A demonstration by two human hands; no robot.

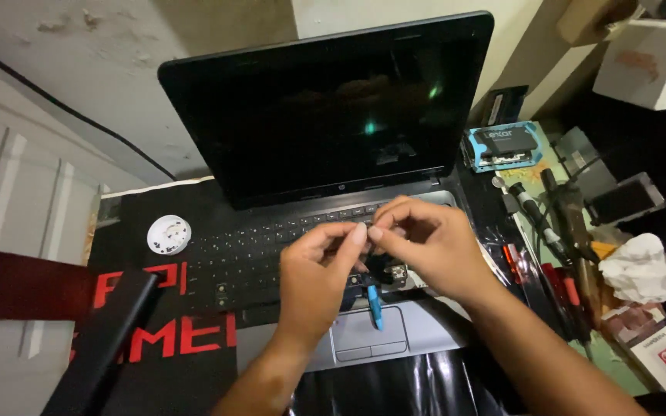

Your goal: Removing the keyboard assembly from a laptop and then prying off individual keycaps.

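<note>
Both hands meet over the keyboard (271,239) of an open laptop (325,154) whose screen is dark. The left hand (317,270) and right hand (425,239) have thumb and forefinger tips pinched together, touching each other at the fingertips; whatever small thing they pinch is too tiny to tell. Just below the hands a blue tool (375,306) lies across the lower keys and the touchpad (368,333). Beneath the right hand a patch of the keyboard looks bare of keys. The laptop sits on a black mat (163,323) with red lettering on the counter. A white round disc (169,234) lies left of the keyboard. To the right are screwdrivers (560,231), a crumpled tissue (641,266) and a blue packet (506,145)
</note>
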